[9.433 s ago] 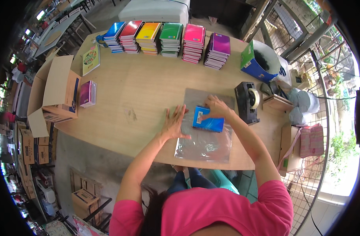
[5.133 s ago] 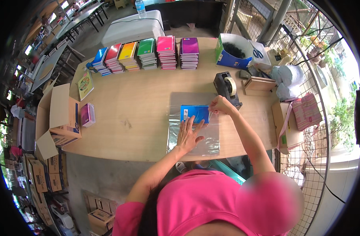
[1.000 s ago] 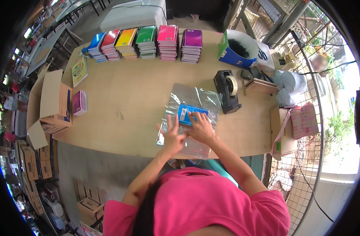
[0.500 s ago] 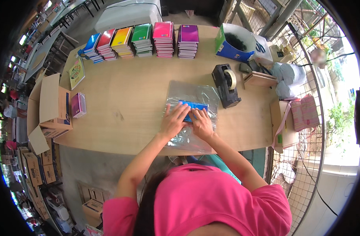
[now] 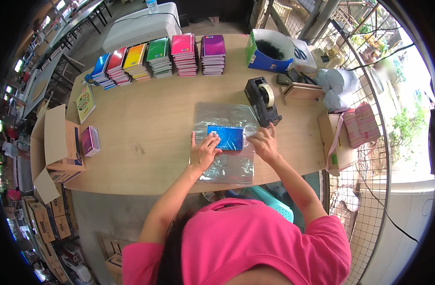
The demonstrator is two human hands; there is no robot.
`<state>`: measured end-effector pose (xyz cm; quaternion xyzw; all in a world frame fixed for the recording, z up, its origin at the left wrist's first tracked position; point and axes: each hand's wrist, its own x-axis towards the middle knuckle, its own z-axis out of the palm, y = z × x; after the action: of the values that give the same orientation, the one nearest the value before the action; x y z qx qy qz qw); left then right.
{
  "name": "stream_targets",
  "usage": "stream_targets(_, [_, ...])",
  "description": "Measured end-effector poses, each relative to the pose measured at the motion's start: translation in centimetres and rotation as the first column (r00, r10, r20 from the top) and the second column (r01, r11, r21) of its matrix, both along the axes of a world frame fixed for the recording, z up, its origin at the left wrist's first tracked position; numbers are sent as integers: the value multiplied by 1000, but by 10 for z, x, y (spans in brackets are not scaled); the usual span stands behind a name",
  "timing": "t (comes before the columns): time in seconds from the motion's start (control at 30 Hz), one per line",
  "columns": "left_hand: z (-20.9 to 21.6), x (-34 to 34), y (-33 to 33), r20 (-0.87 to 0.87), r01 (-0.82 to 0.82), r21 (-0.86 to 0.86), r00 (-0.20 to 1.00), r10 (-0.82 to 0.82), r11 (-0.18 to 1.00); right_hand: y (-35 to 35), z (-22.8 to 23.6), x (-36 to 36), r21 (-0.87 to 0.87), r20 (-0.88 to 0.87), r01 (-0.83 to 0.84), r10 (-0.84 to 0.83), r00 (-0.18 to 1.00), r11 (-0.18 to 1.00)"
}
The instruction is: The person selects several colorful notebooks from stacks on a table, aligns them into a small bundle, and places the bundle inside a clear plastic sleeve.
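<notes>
Lying mid-bench, blue notebook (image 5: 225,137) sits inside clear plastic bag (image 5: 225,142), glossy, crinkled. Left hand (image 5: 204,151) flat, fingers spread, pressing bag and notebook's left edge. Right hand (image 5: 264,143) at bag's right edge; grip looks lightly curled, cannot tell if pinching. Best keep film taut, flap square. Black tape dispenser (image 5: 262,99) just far-right; coloured notebook stacks (image 5: 158,57) far side.

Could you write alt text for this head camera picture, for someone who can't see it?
Seen from above, a person in a pink shirt presses the left hand on a blue notebook lying on clear plastic bags, the right hand at its right edge. On the wooden table are a black tape dispenser, a row of coloured notebook stacks and an open cardboard box.
</notes>
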<state>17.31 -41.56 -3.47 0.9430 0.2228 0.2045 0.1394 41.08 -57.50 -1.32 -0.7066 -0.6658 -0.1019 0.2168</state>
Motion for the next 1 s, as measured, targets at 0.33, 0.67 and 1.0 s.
stream_targets(0.33, [0,2,-5,21,0,-16,1000,1,1000,11,37,14,-52,86,91,-86,993,995])
stream_targets(0.67, [-6,-1,-7,59,-44,1,997,44,999,5,31,105,-192,-724,577,-511,463,794])
stream_targets(1.0, [-1,-7,-6,65,-66,-5,996,66,998,-18,10,94,-479,-857,450,-513,-53,754])
